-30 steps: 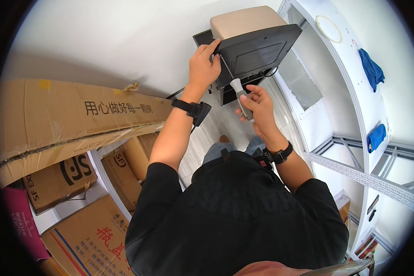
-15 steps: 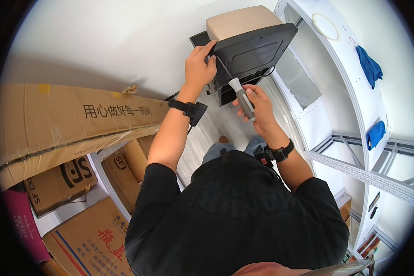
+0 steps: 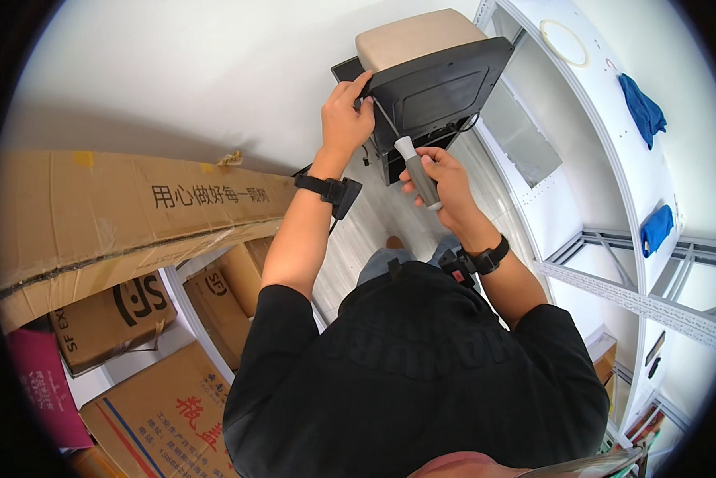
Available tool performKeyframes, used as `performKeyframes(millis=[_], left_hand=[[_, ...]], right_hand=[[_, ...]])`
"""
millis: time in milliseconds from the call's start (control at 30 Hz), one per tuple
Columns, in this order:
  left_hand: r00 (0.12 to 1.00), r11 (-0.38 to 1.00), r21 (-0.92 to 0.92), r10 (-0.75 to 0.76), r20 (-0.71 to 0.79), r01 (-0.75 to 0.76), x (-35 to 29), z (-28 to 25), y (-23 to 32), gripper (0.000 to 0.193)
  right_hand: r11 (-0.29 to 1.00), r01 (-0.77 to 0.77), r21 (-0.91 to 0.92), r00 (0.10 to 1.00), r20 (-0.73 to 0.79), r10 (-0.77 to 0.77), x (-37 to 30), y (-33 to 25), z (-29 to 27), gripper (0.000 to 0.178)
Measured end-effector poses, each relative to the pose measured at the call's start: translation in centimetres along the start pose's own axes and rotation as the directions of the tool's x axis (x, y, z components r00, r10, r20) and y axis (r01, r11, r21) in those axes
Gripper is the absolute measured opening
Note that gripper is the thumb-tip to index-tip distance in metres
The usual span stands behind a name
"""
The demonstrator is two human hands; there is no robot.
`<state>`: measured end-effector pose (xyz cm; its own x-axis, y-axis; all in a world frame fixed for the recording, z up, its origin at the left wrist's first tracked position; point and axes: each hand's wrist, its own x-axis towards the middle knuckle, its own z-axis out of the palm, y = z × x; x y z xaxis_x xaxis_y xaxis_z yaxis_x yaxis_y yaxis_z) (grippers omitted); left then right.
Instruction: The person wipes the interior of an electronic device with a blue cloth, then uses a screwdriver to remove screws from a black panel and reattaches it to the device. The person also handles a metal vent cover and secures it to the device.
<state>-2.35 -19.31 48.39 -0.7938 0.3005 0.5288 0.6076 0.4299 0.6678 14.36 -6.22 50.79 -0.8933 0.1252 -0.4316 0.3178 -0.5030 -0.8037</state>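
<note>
My right hand [image 3: 444,185] is wrapped round the grey handle of a screwdriver [image 3: 423,175] with a pale collar. Its thin shaft slants up and left to the near left corner of a black panel [image 3: 446,88], beside my left hand. The fingers of my left hand [image 3: 348,119] are closed on that corner, with the index finger along the edge and the thumb close to the shaft. The shaft's tip is hidden there. The panel stands tilted, and a beige rounded block [image 3: 418,38] rises behind it. Black parts [image 3: 406,159] and a cable show beneath.
A long cardboard box [image 3: 127,199] lies at my left, above shelves with several more cartons [image 3: 159,414]. White shelving with a metal frame [image 3: 637,295] stands on the right, with blue cloths [image 3: 641,107] on it. A white wall [image 3: 199,72] is behind the panel.
The whole view has shifted slightly. My right hand and the screwdriver handle have moved a little and the handle has turned slightly; my left hand keeps its place on the panel's corner.
</note>
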Motion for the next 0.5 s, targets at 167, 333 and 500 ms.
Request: performKeyframes(millis=[167, 333, 500], left_hand=[[1.000, 1.000, 0.008, 0.007, 0.001, -0.007, -0.13, -0.02, 0.10, 0.046], [0.997, 1.000, -0.007, 0.011, -0.071, -0.012, -0.46, 0.55, -0.11, 0.043], [0.998, 1.000, 0.009, 0.012, -0.069, -0.011, -0.49, 0.65, -0.17, 0.042]], right_hand=[[0.998, -0.059, 0.021, 0.998, 0.031, 0.058, -0.32, -0.56, 0.02, 0.031], [1.000, -0.006, 0.005, 0.998, 0.058, 0.006, -0.51, -0.57, -0.08, 0.037], [1.000, 0.001, -0.003, 0.998, 0.060, -0.001, -0.41, -0.64, -0.88, 0.035]])
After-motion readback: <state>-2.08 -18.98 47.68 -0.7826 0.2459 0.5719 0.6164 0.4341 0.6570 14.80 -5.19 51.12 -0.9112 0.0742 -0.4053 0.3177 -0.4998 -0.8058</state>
